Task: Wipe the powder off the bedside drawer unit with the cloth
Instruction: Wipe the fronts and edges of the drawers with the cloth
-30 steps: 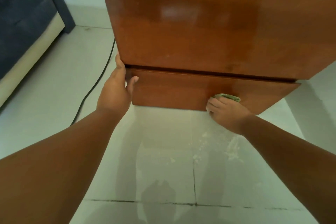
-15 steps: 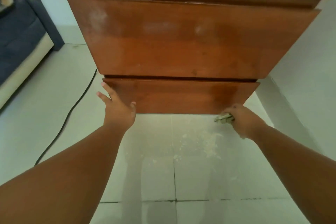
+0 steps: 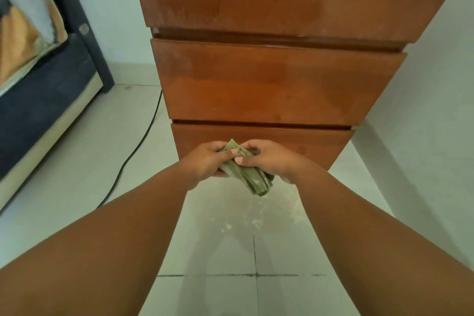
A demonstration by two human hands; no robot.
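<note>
The brown wooden bedside drawer unit (image 3: 277, 79) stands in front of me, its top and two drawer fronts in view, with faint pale smears on the top. A folded green cloth (image 3: 250, 174), dusted white, is held in front of the lowest drawer. My left hand (image 3: 205, 161) grips its left end and my right hand (image 3: 266, 159) pinches it from the right. Both hands are off the wood. White powder (image 3: 256, 220) lies scattered on the floor tiles below the cloth.
A dark bed frame with bedding (image 3: 38, 79) stands at the left. A black cable (image 3: 138, 146) runs along the floor beside the unit's left side. A pale wall (image 3: 436, 110) is close on the right. Pale tiles (image 3: 210, 290) cover the floor.
My right hand left the lowest drawer's right corner with the cloth. My left hand came off the drawer's left edge. Both now meet on the cloth in the middle. The view tilted up.
</note>
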